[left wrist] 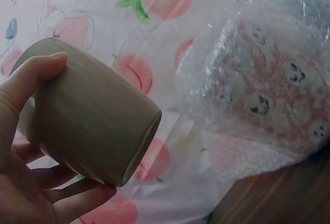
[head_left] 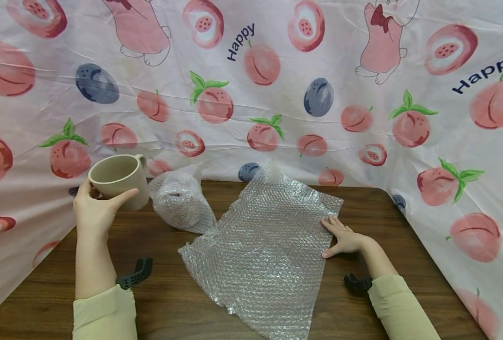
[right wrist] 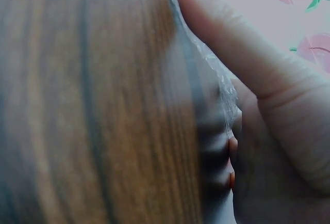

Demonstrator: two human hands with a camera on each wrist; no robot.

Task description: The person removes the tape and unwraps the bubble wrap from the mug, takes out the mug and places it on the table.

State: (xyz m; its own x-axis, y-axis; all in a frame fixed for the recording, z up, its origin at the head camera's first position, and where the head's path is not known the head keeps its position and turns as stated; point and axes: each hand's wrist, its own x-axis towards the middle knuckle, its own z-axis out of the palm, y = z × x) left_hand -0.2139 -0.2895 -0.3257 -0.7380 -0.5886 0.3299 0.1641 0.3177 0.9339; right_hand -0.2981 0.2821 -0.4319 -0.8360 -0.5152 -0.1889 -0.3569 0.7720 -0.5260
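Observation:
My left hand grips a plain beige mug above the left side of the table, thumb on the near side and the other fingers around it. In the left wrist view the mug is tilted, its base toward the right. A bubble-wrapped bundle stands just right of the mug; red-and-white patterning with small faces shows through its wrap. A large bubble wrap sheet lies spread across the middle of the table. My right hand rests on its right edge, fingers extended and thumb apart.
The dark wooden table is enclosed at the back and sides by a fruit-printed cloth. The wrap sheet's far corner reaches up against the back cloth. Black wrist mounts sit by both sleeves.

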